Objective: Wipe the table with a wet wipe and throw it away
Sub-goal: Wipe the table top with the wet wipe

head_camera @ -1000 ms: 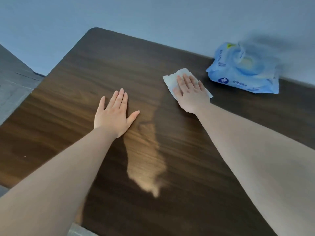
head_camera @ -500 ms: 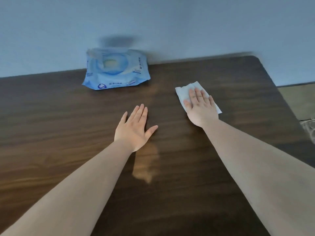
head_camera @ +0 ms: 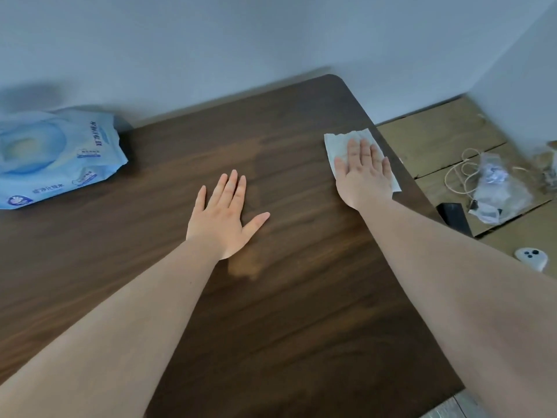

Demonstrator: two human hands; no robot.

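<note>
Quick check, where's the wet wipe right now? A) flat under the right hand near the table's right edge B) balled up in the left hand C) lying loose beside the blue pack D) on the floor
A: the wet wipe lies spread on the table under the flat right hand, close to the right edge; the left hand rests bare on the wood.

Your left hand (head_camera: 224, 217) lies flat mid-frame on the table (head_camera: 301, 312); your right hand (head_camera: 363, 173) presses the wipe (head_camera: 339, 146) at its right edge. The wipes pack (head_camera: 54, 158) sits far left.
</note>
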